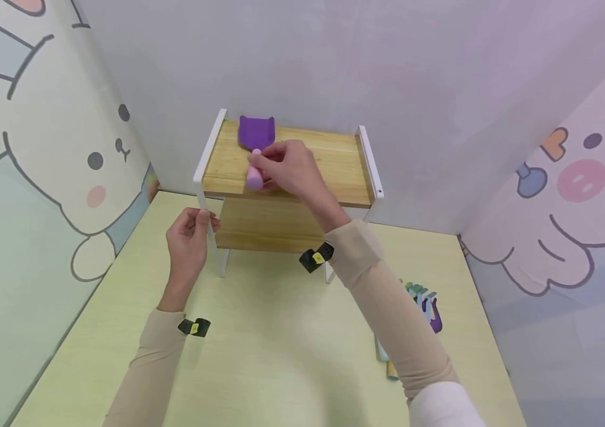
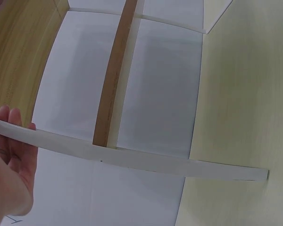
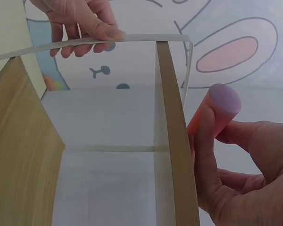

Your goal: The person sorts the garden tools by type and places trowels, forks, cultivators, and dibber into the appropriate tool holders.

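Note:
A toy shovel with a purple blade (image 1: 256, 133) and a pink handle (image 1: 254, 176) lies on the top board (image 1: 329, 160) of a small wooden shelf, its handle toward the front edge. My right hand (image 1: 292, 169) pinches that handle between thumb and fingers; the handle's lilac end (image 3: 226, 99) shows in the right wrist view. With thumb and fingers on either side, my left hand (image 1: 187, 240) holds the white front left leg (image 2: 146, 163) of the shelf. The blade is out of sight in both wrist views.
On the floor at the right, partly hidden by my right forearm, lie toy tools with green, blue and purple tined heads (image 1: 426, 302). A lower board (image 1: 265, 225) sits beneath the top one. Cartoon-printed walls (image 1: 575, 196) surround the pale floor (image 1: 260, 356).

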### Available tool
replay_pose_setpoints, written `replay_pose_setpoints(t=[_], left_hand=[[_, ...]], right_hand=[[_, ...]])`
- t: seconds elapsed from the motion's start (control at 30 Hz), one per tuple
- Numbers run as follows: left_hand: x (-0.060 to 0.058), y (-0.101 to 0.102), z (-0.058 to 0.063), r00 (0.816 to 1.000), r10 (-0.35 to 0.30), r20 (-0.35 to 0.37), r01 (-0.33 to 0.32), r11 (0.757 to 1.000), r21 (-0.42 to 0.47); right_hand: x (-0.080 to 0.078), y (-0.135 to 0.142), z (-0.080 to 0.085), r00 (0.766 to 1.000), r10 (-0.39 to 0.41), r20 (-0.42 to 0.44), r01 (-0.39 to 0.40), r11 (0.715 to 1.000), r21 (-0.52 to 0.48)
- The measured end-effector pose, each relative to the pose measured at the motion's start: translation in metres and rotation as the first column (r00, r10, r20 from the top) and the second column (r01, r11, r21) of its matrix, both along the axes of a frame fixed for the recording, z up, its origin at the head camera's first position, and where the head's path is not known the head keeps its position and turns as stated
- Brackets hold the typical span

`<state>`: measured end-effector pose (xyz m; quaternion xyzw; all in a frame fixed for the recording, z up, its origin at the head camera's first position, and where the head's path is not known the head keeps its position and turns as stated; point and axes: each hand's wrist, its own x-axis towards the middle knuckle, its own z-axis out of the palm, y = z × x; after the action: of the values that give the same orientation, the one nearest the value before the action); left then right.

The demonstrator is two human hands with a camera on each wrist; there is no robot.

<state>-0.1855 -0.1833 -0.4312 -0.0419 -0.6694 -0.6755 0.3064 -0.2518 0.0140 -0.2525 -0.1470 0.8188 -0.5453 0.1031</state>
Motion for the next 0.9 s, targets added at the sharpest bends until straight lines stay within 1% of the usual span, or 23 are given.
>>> replay_pose_setpoints(t=[0.2,0.37,0.47,0.6,0.7,0.9], left_hand=[[0.0,0.0,0.0,1.0,-0.008,-0.011,0.008,1.0,0.011],[0.0,0.0,0.0,1.0,-0.01,-0.014,0.011,1.0,0.019],[0.0,0.0,0.0,1.0,-0.015,-0.019,0.015,1.0,0.022],[0.001,0.0,0.001,0.999,-0.013,-0.034,0.013,1.0,0.002],[0.002,0.0,0.002,0.999,-0.01,-0.043,0.009,1.0,-0.012],[0.002,0.0,0.005,0.999,-0.014,-0.042,0.014,1.0,0.004]], right_hand=[[0.0,-0.007,-0.003,0.993,-0.025,-0.113,0.035,0.995,0.089],[0.0,-0.01,-0.005,0.991,-0.043,-0.125,0.054,0.994,0.093],[0.002,-0.01,-0.007,0.993,-0.044,-0.109,0.05,0.997,0.053],[0.006,-0.007,-0.008,0.993,-0.045,-0.105,0.044,0.999,-0.021],[0.009,-0.003,-0.01,0.992,-0.048,-0.114,0.04,0.997,-0.065],[0.017,0.005,-0.014,0.989,-0.044,-0.143,0.026,0.991,-0.129]])
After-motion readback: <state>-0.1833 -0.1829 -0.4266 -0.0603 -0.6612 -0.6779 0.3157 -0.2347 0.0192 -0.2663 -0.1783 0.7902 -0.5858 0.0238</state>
